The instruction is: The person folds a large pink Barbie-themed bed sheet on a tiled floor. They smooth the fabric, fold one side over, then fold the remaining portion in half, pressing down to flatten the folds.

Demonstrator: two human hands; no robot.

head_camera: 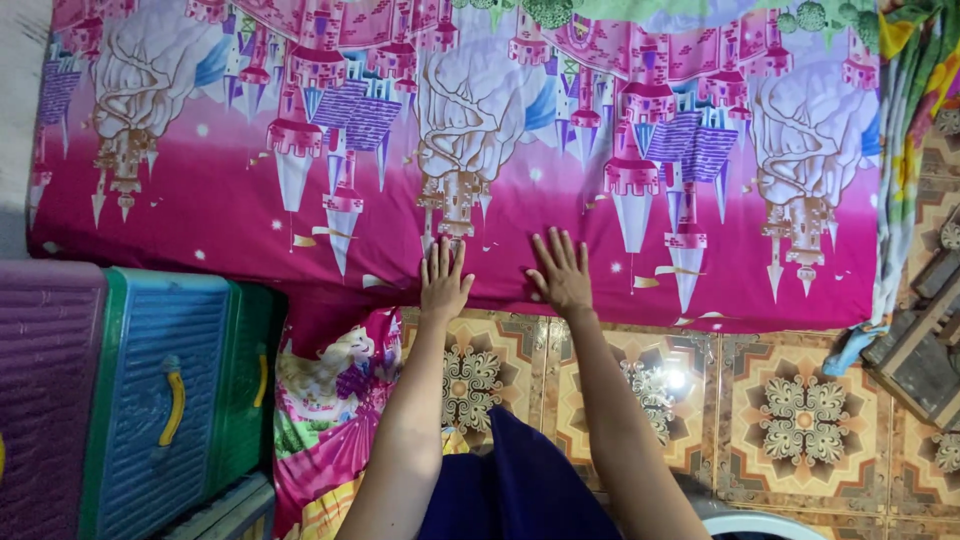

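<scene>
A pink and magenta bedsheet (210,200) printed with castles covers a low mattress on the floor and fills the upper half of the head view. Both my arms reach forward to its near edge. My left hand (443,280) lies flat on the sheet with fingers spread, palm down. My right hand (562,273) rests flat beside it, about a hand's width to the right, fingers apart too. Neither hand holds anything.
A pink printed pillow (330,410) lies on the patterned tiled floor (800,410) at my left. A blue and green plastic box (160,400) with yellow handles stands at the far left. Wooden pieces (920,350) lie at the right edge. Colourful cloth (915,90) hangs at the right.
</scene>
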